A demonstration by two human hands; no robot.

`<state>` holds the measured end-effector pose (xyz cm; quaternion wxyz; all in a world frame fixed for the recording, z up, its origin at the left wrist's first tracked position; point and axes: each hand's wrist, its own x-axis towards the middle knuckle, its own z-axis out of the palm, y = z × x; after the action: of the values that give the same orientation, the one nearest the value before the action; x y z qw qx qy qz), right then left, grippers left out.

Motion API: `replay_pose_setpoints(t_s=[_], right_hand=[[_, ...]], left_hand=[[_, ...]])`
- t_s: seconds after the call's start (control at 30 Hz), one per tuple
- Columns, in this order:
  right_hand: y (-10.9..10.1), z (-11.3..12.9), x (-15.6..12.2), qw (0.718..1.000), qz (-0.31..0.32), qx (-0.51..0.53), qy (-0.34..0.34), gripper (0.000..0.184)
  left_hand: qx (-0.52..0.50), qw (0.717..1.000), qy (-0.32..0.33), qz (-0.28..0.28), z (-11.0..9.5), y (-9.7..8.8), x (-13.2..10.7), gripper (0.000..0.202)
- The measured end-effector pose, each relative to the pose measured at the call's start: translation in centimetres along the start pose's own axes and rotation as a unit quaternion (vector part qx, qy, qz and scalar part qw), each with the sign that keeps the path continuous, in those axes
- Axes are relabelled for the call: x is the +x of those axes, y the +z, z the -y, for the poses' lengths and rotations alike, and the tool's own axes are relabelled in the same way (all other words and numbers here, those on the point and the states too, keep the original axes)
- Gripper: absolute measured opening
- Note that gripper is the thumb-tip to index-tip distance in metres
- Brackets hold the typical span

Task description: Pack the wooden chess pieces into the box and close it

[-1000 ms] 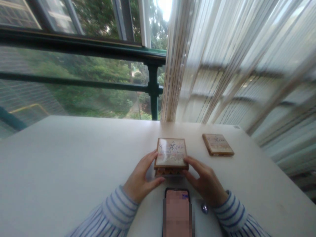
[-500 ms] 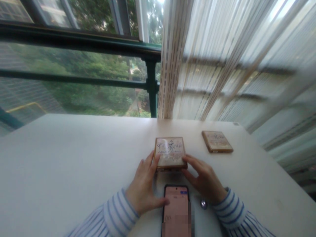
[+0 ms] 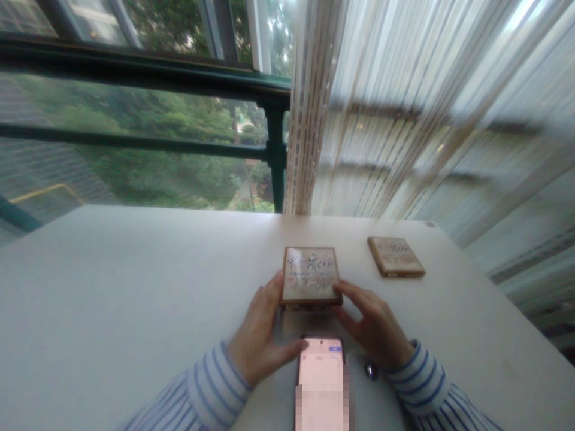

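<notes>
A flat square box (image 3: 311, 275) with brown edges, dark brush lettering and the word "Chinese" on its lid is between my hands, with a shadow or reflection at its front. Along its left side lie the outstretched fingers of my left hand (image 3: 258, 335); the thumb is spread away, over the top left corner of a phone (image 3: 321, 374). My right hand (image 3: 375, 323) pinches the box's front right corner, fingers at the lid's edge and thumb lower at the front. The phone lies face up with a pinkish lit screen, its lower part blurred out.
A second, similar flat box (image 3: 396, 257) lies at the back right of the white table (image 3: 135, 299). A small shiny round object (image 3: 371, 370) is by my right wrist. Behind the table are a green railing (image 3: 276, 155) with windows and a string curtain (image 3: 309, 108).
My left index finger has slid off the lid to the box's side, and the thumb has moved up the phone. The phone screen looks brighter. My right hand has barely moved.
</notes>
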<state>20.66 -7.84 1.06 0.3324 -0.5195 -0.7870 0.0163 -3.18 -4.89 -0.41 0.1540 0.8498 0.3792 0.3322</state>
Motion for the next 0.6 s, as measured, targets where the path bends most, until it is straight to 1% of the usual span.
replay_pose_setpoints(t_s=[0.1,0.23,0.43,0.6], right_hand=[[0.1,-0.2,0.0,1.000,-0.002,-0.002,-0.005,0.042],[0.3,-0.3,-0.1,1.000,0.003,-0.008,-0.005,0.041],[0.3,-0.3,0.0,1.000,0.013,-0.008,0.002,0.042],[0.4,-0.3,-0.1,1.000,0.016,-0.013,0.003,0.042]], left_hand=[[-0.004,1.000,-0.021,-0.015,0.5,0.1,0.2,0.087],[-0.008,0.999,-0.036,-0.008,1.1,0.4,0.4,0.074],[-0.042,0.999,-0.032,-0.008,1.4,0.4,0.7,0.061],[-0.047,0.998,-0.038,-0.005,1.6,0.5,0.7,0.057]])
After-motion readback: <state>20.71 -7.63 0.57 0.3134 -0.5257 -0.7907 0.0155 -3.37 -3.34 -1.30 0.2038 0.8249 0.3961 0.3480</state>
